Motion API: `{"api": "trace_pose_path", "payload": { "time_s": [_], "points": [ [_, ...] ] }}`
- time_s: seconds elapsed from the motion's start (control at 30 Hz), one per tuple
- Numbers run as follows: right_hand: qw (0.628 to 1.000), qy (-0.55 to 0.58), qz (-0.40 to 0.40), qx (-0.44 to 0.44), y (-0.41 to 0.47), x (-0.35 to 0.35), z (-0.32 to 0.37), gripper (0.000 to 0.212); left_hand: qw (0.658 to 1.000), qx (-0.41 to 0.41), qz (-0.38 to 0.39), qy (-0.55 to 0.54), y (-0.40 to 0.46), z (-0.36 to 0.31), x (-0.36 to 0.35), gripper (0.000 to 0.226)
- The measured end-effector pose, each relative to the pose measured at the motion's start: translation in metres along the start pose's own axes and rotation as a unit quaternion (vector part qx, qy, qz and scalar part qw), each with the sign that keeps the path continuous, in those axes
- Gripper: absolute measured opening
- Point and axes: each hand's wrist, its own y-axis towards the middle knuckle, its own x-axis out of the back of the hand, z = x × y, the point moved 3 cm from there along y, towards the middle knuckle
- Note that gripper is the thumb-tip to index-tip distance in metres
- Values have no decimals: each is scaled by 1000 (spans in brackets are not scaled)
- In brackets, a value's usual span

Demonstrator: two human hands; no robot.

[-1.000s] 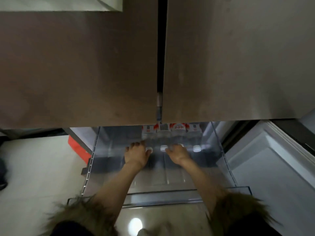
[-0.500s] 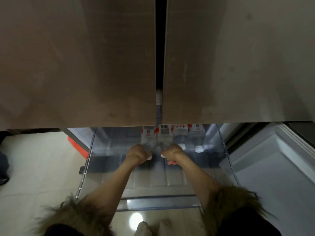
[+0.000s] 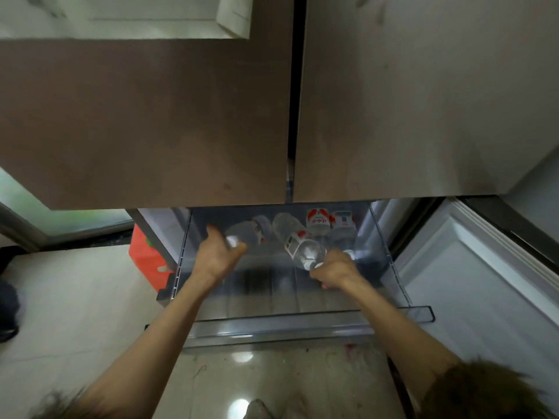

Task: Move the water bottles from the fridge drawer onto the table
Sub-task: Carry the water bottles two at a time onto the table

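Bottles being lifted out of the fridge drawer (image 3: 302, 323), one in each hand. Left hand (image 3: 216, 257) curling round the cap end of the left bottle (image 3: 246, 232), tilted with its base toward the back wall of the drawer. Right hand (image 3: 331, 269) clamping the neck of the right bottle (image 3: 295, 238), likewise tilted, base up and away. Both already clear of the drawer floor, hanging over its middle. Two more bottles (image 3: 328, 222) standing at the back right corner, under the closed fridge doors (image 3: 151, 116) (red labels just showing).

Judging the step in hand as the lift-out, early in the task, table not in view. Worth tightening both grips near the shoulder rather than the cap alone, since wet plastic probably slips. Worth drawing the bottles toward the front rim, keeping them low enough to miss the bottom edge of the doors, high enough to clear the front wall. Worth keeping the two bottles apart to avoid knocking.
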Motion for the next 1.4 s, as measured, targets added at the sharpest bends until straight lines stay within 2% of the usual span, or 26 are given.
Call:
{"api": "trace_pose_path", "payload": {
  "time_s": [0.1,0.2,0.37,0.5,0.67,0.9,1.03,1.1,1.23,1.3,1.4],
  "points": [
    [995,-9,-93,42,-19,14,5,43,997,-53,-56,3,-19,-11,13,43],
    [977,40,-169,122,-34,23,19,39,991,-95,-92,-6,-31,-20,24,37],
    [954,47,-214,207,-46,30,35,35,984,-142,-102,-15,-46,-29,26,30],
    [952,28,-201,229,-44,30,37,37,984,-155,-88,-30,-40,-24,26,32],
    [947,38,-187,258,-39,23,39,42,981,-175,-56,-57,-29,-22,14,49],
    [955,23,-144,257,-33,13,23,53,975,-172,65,-122,-28,-13,-16,32],
    [958,9,-93,272,-30,10,19,69,970,-170,132,-111,-26,-13,-21,36],
    [958,-12,-67,278,-28,12,17,76,965,-181,160,-98,-28,-10,-20,45],
    [952,-66,8,299,-23,15,13,83,955,-187,225,-47,-28,-3,-12,79],
    [953,-46,43,298,-18,16,12,83,949,-182,256,-29,-24,0,-9,80],
    [957,9,61,284,-10,19,13,80,951,-178,244,-69,-20,3,-9,79]
  ]
}}
